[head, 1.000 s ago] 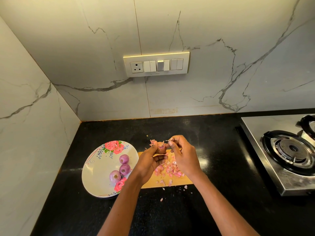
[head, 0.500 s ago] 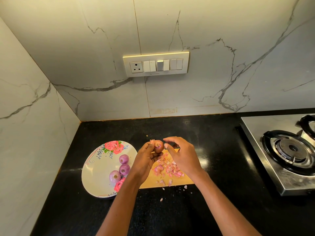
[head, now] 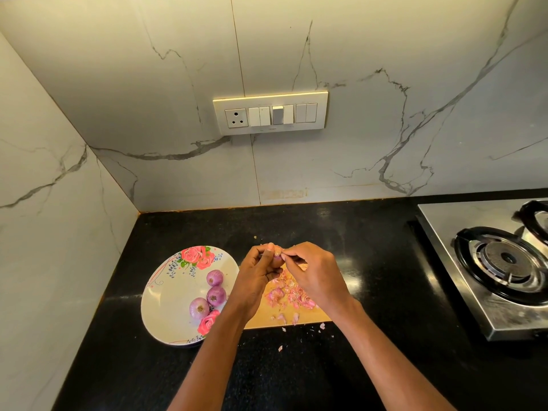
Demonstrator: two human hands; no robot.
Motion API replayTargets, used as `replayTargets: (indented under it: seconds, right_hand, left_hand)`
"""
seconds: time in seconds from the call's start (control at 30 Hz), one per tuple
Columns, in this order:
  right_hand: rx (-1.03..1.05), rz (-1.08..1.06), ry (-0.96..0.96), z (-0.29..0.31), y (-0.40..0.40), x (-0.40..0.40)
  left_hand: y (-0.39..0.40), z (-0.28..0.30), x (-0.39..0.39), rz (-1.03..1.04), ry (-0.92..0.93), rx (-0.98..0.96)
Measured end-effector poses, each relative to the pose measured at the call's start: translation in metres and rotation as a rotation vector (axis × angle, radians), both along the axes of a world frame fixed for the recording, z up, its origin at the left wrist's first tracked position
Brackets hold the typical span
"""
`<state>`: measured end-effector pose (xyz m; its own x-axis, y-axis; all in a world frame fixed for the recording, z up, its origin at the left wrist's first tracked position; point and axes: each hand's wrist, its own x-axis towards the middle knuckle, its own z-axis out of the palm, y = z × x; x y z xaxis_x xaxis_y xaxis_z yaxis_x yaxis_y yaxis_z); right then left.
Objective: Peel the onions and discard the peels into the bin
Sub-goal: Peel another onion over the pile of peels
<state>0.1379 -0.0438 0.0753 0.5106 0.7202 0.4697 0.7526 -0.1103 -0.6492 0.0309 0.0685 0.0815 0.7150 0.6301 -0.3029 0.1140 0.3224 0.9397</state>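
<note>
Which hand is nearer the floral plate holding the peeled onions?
Left. The left hand sits just past the plate rim; the right hand is farther off, above the cutting board.

3 peeled onions (head: 207,295) on 1 plate (head: 166,310). 1 onion (head: 277,253) in hands. 1 board (head: 323,317), 1 peel pile (head: 289,295). 2 burners (head: 501,259). 1 switch panel (head: 270,113).

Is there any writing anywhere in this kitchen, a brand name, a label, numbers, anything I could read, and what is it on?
No text here can be read.
Switch panel: faint marks under the switches, too small and blurred to read.
Floral plate: only painted roses and swirls, no words.
Gas stove: no brand or marking visible.
Cutting board, wall tiles and countertop: no writing.
</note>
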Motion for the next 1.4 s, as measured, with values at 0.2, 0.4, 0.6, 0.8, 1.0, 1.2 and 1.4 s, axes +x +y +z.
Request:
replayTargets:
  seconds: [0.2, 0.4, 0.6, 0.8, 1.0, 1.2, 1.4]
  right_hand:
    - [-0.014, -0.017, -0.015, 0.0, 0.004, 0.0]
    - [0.012, -0.023, 0.056, 0.0, 0.006, 0.003]
    - [0.037, -0.054, 0.122, -0.001, 0.007, 0.001]
    - [0.018, -0.149, 0.269, 0.0, -0.001, 0.018]
    - [-0.18, -0.035, 0.275, -0.005, -0.002, 0.011]
    - [-0.216, -0.047, 0.282, -0.004, 0.0, 0.008]
    - [-0.308, -0.011, 0.343, -0.005, 0.002, 0.006]
  left_hand:
    - [-0.002, -0.001, 0.0, -0.008, 0.021, 0.003]
    - [0.005, 0.002, -0.004, -0.088, 0.054, 0.05]
    - [0.012, 0.004, -0.007, -0.161, 0.063, 0.052]
    - [0.012, 0.002, -0.014, -0.139, 0.063, 0.047]
    - [0.011, 0.0, -0.01, -0.09, 0.068, -0.016]
    - [0.007, -0.003, -0.007, -0.019, 0.082, -0.005]
    - [0.005, -0.003, -0.003, -0.005, 0.09, -0.008]
